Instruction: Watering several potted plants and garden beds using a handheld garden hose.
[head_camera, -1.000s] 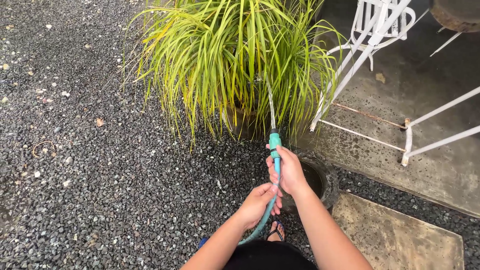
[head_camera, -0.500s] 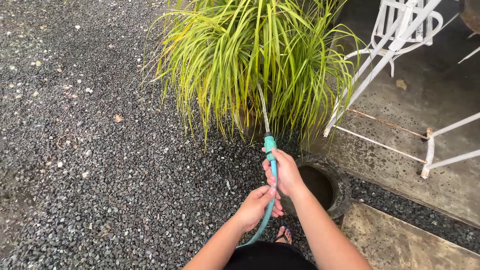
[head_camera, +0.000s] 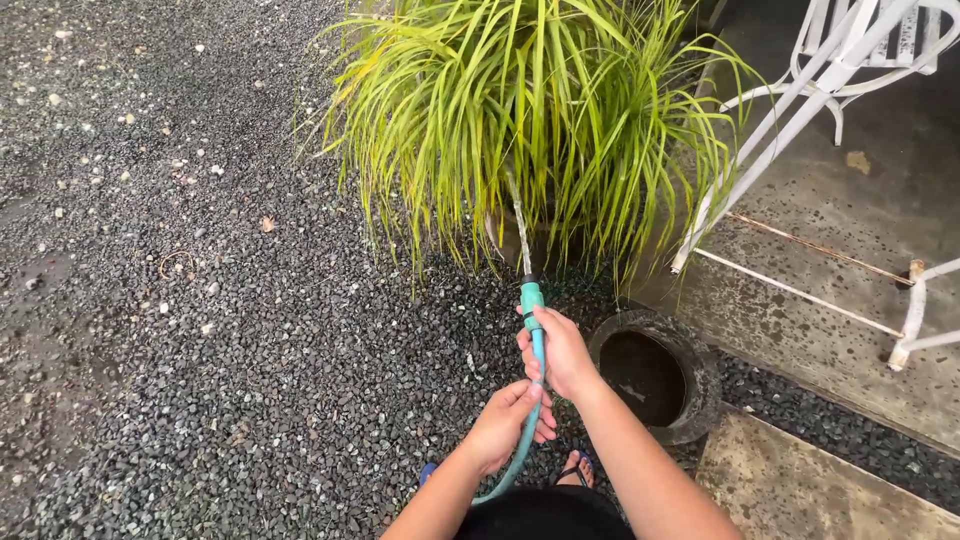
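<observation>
Dark wet gravel ground (head_camera: 200, 330) everywhere, round dark empty pot (head_camera: 655, 375) sunk into it, white metal chair frame (head_camera: 800, 100) on stained concrete slab (head_camera: 850, 300), probably damp.

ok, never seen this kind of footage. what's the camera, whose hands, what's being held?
One camera, worn on a person's head, looking down at their own bare hands; there is no robot. The right hand grips a teal hose just behind its nozzle; the left hand holds the hose lower down. Water streams from the nozzle into a grassy potted plant. Dark wet gravel covers the ground. Right of the hands sits a round dark pot; white metal frames stand on concrete.
</observation>
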